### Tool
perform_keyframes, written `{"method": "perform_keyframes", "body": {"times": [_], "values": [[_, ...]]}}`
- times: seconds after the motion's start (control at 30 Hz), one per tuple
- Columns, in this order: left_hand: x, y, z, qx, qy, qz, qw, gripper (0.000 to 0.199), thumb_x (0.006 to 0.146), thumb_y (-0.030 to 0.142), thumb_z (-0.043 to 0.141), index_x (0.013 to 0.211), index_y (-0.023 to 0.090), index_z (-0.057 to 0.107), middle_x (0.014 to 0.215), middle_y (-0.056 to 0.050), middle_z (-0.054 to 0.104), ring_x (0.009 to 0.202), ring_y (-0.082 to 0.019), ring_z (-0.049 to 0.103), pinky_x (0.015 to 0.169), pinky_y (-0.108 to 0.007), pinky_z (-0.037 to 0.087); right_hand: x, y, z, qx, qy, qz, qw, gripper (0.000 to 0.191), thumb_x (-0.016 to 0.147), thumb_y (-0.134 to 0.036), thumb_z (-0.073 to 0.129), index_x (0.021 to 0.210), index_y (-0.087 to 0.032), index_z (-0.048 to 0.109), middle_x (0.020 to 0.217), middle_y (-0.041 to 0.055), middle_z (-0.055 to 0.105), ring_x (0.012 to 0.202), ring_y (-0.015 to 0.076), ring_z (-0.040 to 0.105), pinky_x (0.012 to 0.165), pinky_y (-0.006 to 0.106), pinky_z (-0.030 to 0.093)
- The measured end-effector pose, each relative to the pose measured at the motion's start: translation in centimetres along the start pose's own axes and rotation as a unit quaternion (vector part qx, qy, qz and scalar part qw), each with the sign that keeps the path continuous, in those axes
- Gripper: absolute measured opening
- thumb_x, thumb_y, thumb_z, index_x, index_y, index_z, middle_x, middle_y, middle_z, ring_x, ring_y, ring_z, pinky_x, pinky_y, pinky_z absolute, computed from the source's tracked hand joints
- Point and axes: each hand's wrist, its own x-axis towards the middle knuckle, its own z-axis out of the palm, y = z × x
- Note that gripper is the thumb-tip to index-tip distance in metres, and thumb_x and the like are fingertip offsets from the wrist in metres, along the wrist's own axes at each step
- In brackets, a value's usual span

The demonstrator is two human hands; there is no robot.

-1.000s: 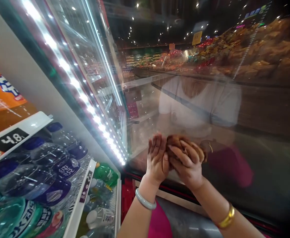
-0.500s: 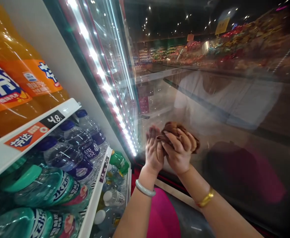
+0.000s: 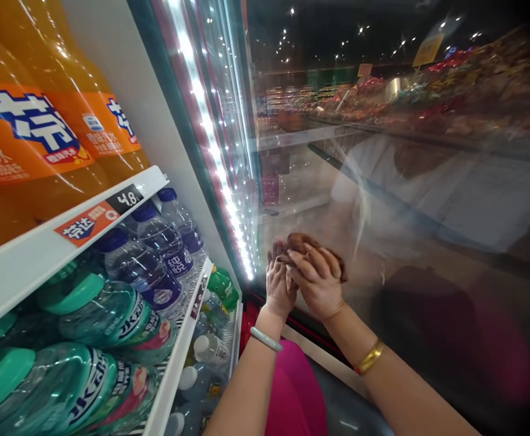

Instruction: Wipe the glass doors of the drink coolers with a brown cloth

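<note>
A brown cloth is bunched against the glass door, near the door's lower left part. My right hand, with a gold bracelet on the wrist, presses on the cloth with its fingers curled over it. Just left of it, my left hand, wearing a pale bangle, lies against the glass with its fingers stretched upward. The two hands touch or nearly touch at the thumb side. A faint curved streak marks the glass above the cloth.
On the left, a white shelf carries large orange drink bottles. Purple-capped water bottles and teal-capped bottles fill the shelf below. A bright light strip runs down the frame beside the glass.
My right hand and the cloth have slid a little left and down on the glass, closer to my left hand. The view has shifted, showing more of the shelves.
</note>
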Motion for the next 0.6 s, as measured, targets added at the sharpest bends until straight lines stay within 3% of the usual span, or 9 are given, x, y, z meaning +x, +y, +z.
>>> {"method": "perform_keyframes", "body": {"times": [0.07,0.13,0.2,0.27,0.37,0.5,0.6], "values": [[-1.5,0.4,0.4,0.000,0.003,0.013,1.000,0.064,0.106,0.032,0.035,0.166,0.015,0.020,0.165,-0.022,0.040,0.157,-0.030,0.033,0.125,-0.057,0.037,-2.3,0.1,-0.6,0.029,-0.052,-0.024,0.998,0.022,0.091,-0.020,0.068,0.107,-0.032,0.076,0.129,-0.0024,0.073,0.135,0.0224,0.054,0.119,0.043,0.036],[-3.0,1.7,0.9,-0.004,0.001,0.037,0.999,0.068,0.105,0.034,0.037,0.167,0.014,0.016,0.167,-0.022,0.037,0.160,-0.030,0.026,0.127,-0.057,0.033,-5.1,0.8,-2.8,0.036,-0.092,-0.025,0.995,0.027,0.092,-0.019,0.065,0.112,-0.034,0.076,0.129,-0.0040,0.073,0.132,0.0209,0.057,0.118,0.041,0.039],[-3.9,3.7,1.7,-0.012,-0.007,0.059,0.998,0.067,0.105,0.032,0.036,0.167,0.016,0.016,0.168,-0.018,0.035,0.161,-0.028,0.020,0.129,-0.055,0.030,-6.7,1.9,-5.5,0.028,-0.087,-0.006,0.996,0.026,0.093,-0.019,0.066,0.112,-0.035,0.076,0.124,-0.0044,0.075,0.130,0.0213,0.058,0.118,0.042,0.040],[-4.1,5.7,2.7,-0.022,-0.011,0.069,0.997,0.067,0.104,0.029,0.035,0.167,0.018,0.016,0.171,-0.016,0.029,0.162,-0.027,0.015,0.131,-0.055,0.027,-6.4,2.9,-7.5,-0.005,-0.042,0.019,0.999,0.024,0.090,-0.020,0.071,0.109,-0.034,0.077,0.117,-0.0031,0.076,0.131,0.0228,0.057,0.118,0.044,0.040],[-3.6,8.1,3.9,-0.022,0.008,0.053,0.998,0.074,0.103,0.031,0.043,0.168,0.016,0.010,0.176,-0.015,0.009,0.163,-0.029,0.006,0.132,-0.056,0.023,-4.9,3.3,-8.2,-0.052,0.015,0.022,0.998,0.024,0.087,-0.019,0.077,0.105,-0.035,0.078,0.109,-0.0033,0.076,0.131,0.0229,0.056,0.120,0.044,0.039],[-3.4,9.5,3.8,-0.025,0.023,0.061,0.998,0.083,0.101,0.036,0.048,0.167,0.012,0.004,0.176,-0.014,-0.003,0.163,-0.030,0.000,0.134,-0.052,0.016,-6.8,3.1,-9.2,-0.037,-0.038,-0.015,0.998,0.030,0.089,-0.015,0.068,0.104,-0.039,0.078,0.113,-0.0071,0.076,0.120,0.0204,0.063,0.115,0.042,0.044],[-3.6,10.6,2.9,-0.041,0.005,0.051,0.998,0.079,0.099,0.021,0.042,0.167,0.012,0.004,0.176,-0.011,-0.004,0.163,-0.029,-0.003,0.133,-0.051,0.019,-10.3,4.6,-12.5,-0.037,-0.069,-0.008,0.997,0.031,0.089,-0.015,0.063,0.101,-0.040,0.078,0.111,-0.0044,0.077,0.110,0.0235,0.068,0.098,0.044,0.054]]}}
